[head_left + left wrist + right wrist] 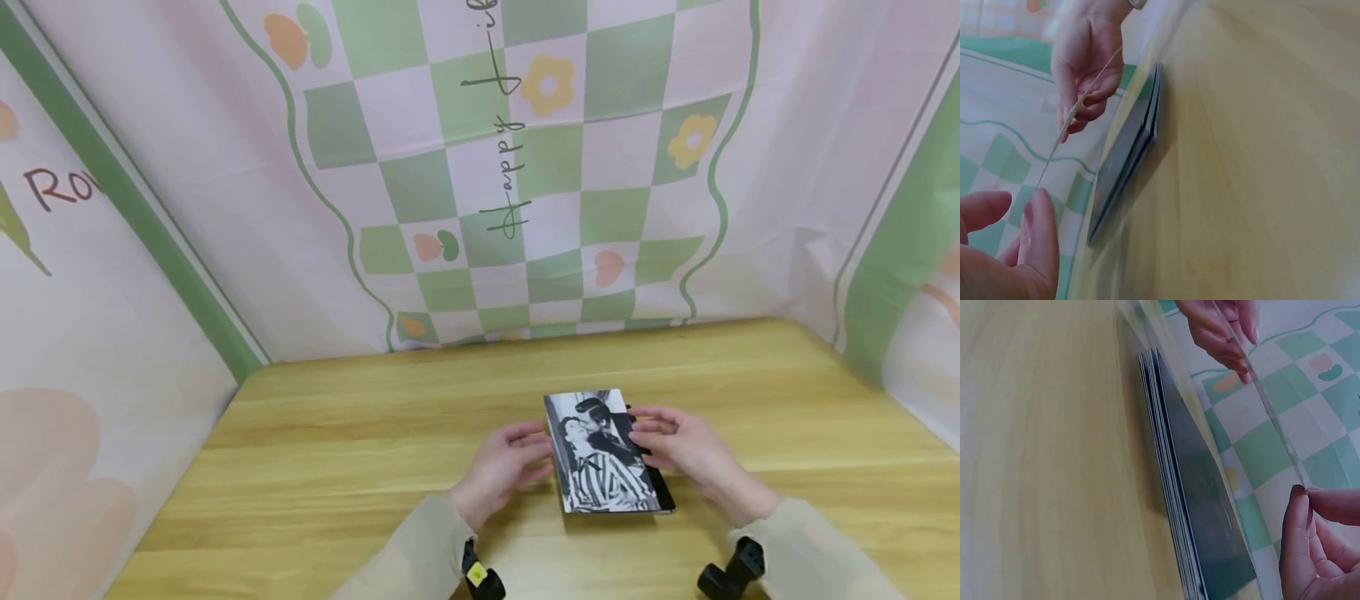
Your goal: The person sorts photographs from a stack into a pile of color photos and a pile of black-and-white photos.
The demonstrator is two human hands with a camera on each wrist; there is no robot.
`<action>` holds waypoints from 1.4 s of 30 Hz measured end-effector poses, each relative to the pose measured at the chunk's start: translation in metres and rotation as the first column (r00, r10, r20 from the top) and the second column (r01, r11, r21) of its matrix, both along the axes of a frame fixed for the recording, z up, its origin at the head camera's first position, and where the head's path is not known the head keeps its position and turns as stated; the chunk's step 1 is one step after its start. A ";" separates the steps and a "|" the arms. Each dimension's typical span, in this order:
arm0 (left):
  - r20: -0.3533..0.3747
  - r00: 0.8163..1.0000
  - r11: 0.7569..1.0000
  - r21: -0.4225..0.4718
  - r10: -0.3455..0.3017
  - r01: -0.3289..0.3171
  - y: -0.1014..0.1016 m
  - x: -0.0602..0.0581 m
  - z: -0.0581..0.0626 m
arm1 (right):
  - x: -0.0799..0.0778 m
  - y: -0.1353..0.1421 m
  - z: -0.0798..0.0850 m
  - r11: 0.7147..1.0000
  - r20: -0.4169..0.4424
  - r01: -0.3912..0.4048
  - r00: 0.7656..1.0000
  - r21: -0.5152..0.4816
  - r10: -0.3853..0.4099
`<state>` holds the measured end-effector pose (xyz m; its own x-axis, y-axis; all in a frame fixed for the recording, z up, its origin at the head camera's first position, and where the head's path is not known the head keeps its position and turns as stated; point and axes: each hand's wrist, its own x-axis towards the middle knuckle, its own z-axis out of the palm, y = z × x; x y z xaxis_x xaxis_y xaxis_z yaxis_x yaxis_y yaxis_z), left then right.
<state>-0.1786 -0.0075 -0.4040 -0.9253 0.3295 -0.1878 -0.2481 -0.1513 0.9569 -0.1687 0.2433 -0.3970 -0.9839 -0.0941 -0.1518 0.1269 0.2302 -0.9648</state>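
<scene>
A thin card with a black-and-white picture [600, 467] of two people lies between my hands in the head view. Both wrist views show this card [1272, 419] edge-on, raised above a stack of dark cards [1175, 481] on the table. My right hand [690, 450] pinches its right edge between thumb and fingertips. On the opposite side, my left hand [506, 467] has its fingers extended, fingertips right at the card's edge. The left thumb stands apart from those fingers in the left wrist view. From the head, the card hides most of the stack.
The wooden table [337, 467] has its back edge along a hanging cloth [480, 283] with green checks, flowers and hearts. More patterned cloth [97, 400] hangs at the left. A black wrist camera [735, 571] sits on the right sleeve.
</scene>
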 end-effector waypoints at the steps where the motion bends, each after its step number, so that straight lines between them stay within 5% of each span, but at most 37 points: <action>1: 0.002 1.000 1.000 -0.006 0.010 -0.010 -0.002 0.000 -0.001 | 0.000 -0.004 0.001 1.000 0.006 -0.001 1.000 0.001 0.001; 27: -0.036 0.995 0.973 -0.208 0.098 -0.104 -0.080 -0.010 -0.005 | -0.021 -0.099 0.002 0.999 0.038 -0.004 0.999 0.038 0.003; 42: -0.028 0.997 0.922 -0.380 0.067 -0.072 -0.093 -0.021 -0.010 | -0.033 -0.123 -0.007 0.990 0.056 -0.021 0.998 0.137 0.013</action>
<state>-0.1997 -0.1005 -0.4136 -0.9467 0.1707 -0.2731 -0.2362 0.2080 0.9492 -0.2019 0.1206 -0.4039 -0.9721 -0.0849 -0.2185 0.1741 0.3627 -0.9155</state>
